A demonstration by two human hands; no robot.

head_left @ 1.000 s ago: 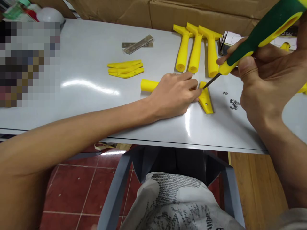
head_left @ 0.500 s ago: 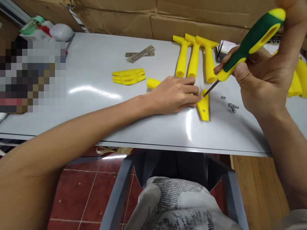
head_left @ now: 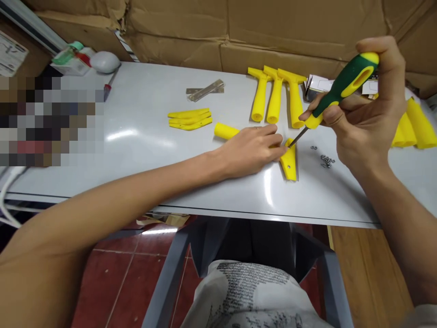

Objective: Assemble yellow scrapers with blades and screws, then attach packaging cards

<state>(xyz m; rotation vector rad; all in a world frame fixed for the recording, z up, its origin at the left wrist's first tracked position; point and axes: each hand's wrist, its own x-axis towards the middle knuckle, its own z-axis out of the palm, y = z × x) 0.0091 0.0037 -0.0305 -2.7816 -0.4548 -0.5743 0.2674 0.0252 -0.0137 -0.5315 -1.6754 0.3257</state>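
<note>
My right hand (head_left: 372, 109) is closed round a green and yellow screwdriver (head_left: 341, 86), one finger resting on the end of its handle. The driver slants down to the left, its tip on the head of a yellow plastic scraper (head_left: 289, 171). A screw shows in the lower part of that head, and a thin blade edge sticks out along its right side. My left hand (head_left: 252, 148) is wrapped over the scraper, pressing it on the table; the yellow handle end (head_left: 226, 130) pokes out left of the hand.
Small screws (head_left: 327, 161) lie in a pile right of the scraper. Behind stand several yellow scraper handles (head_left: 259, 98). Flat yellow cover pieces (head_left: 190, 119) and clear-wrapped blades (head_left: 206, 90) lie to the left on the white table (head_left: 143, 111). Cardboard (head_left: 177, 27) lines the back.
The view has shifted slightly, so the table things appear a little lower. The screwdriver stays on the scraper head; my right forefinger now lies over its handle end. My left hand keeps its hold.
</note>
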